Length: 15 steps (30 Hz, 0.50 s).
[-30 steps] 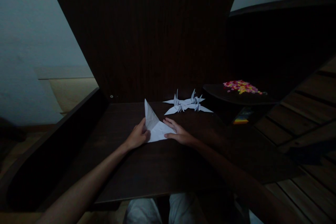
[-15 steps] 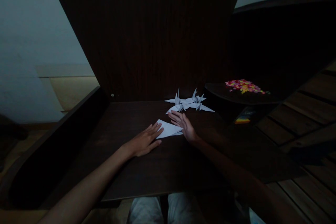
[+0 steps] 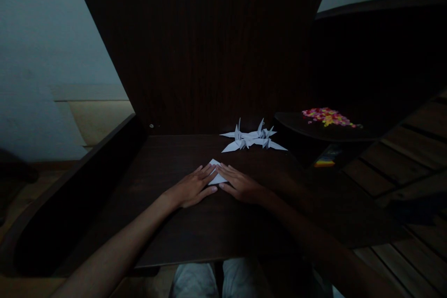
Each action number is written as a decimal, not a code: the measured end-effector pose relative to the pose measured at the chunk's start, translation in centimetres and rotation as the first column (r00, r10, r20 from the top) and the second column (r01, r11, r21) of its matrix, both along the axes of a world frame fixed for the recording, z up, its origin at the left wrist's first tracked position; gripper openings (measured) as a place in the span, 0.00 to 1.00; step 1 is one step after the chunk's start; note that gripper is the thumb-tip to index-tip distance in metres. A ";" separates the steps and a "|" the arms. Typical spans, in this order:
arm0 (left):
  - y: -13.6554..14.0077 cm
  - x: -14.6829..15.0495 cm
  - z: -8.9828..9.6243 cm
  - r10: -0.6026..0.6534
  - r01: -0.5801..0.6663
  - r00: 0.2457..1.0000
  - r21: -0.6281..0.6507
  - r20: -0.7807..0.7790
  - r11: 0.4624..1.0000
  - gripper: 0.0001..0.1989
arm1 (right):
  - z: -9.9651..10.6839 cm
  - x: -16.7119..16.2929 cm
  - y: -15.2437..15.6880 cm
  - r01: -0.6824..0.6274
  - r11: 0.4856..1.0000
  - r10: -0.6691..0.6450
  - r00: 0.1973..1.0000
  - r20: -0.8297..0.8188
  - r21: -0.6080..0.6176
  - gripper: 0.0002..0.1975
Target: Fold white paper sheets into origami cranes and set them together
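A folded sheet of white paper [image 3: 217, 179] lies on the dark wooden desk [image 3: 195, 237], mostly covered by my hands. My left hand [image 3: 193, 187] rests flat on its left part, fingers stretched out. From the other side my right hand [image 3: 240, 185] lies flat over the right part, fingers extended and its fingertips close to those of the left. Only the paper's top corner and a strip between the hands show. Just beyond stand several white origami cranes [image 3: 249, 139], grouped by the back panel with wings and necks pointing out.
A heap of small pink, red and yellow pieces [image 3: 328, 116] lies on a raised rounded shelf [image 3: 296, 125] to the right. Under it is a small item with a yellow stripe [image 3: 324, 164]. A low side board [image 3: 80, 186] bounds the desk on the left.
My right hand has moved left and down from the paper's right tip onto its face, pressing flat beside my left hand. The left hand stays in place.
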<state>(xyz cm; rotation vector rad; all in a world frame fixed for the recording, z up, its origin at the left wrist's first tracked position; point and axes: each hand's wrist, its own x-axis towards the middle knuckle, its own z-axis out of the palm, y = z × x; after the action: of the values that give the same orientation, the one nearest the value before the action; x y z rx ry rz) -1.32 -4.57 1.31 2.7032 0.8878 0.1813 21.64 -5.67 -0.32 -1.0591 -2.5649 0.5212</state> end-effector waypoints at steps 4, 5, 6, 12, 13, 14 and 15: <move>0.0 0.1 0.0 0.021 -0.020 1.000 0.037 -0.021 0.999 0.31 | 0.1 0.1 0.0 -0.004 1.000 0.004 0.999 0.033 -0.005 0.31; 0.0 0.2 -0.1 0.034 -0.033 0.999 0.051 -0.024 0.998 0.31 | 0.1 0.1 0.0 -0.008 1.000 0.008 0.999 0.034 0.000 0.31; 0.0 0.2 -0.1 0.054 -0.053 0.998 0.066 -0.027 0.996 0.31 | 0.1 0.1 0.1 -0.008 1.000 0.008 0.999 0.034 0.005 0.31; 0.2 0.3 0.0 0.317 -0.320 0.947 0.120 0.044 0.940 0.29 | 0.0 0.2 0.1 0.009 1.000 -0.009 1.000 0.014 -0.002 0.30; 0.3 0.3 0.0 0.354 -0.358 0.933 0.105 0.061 0.928 0.28 | 0.0 0.2 0.1 0.013 1.000 -0.013 1.000 0.009 -0.003 0.30; 0.4 0.2 0.0 0.380 -0.386 0.922 0.081 0.079 0.919 0.28 | -0.1 0.2 0.1 0.015 1.000 -0.015 1.000 0.007 -0.004 0.30; 0.5 0.2 0.0 0.396 -0.402 0.913 0.051 0.102 0.914 0.29 | -0.1 0.2 0.1 0.016 1.000 -0.016 1.000 0.007 -0.005 0.30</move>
<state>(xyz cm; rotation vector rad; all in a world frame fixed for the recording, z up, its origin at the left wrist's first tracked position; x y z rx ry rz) -1.12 -4.07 1.33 2.5176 1.4227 0.4228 21.87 -5.53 -0.39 -1.0840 -2.5606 0.5211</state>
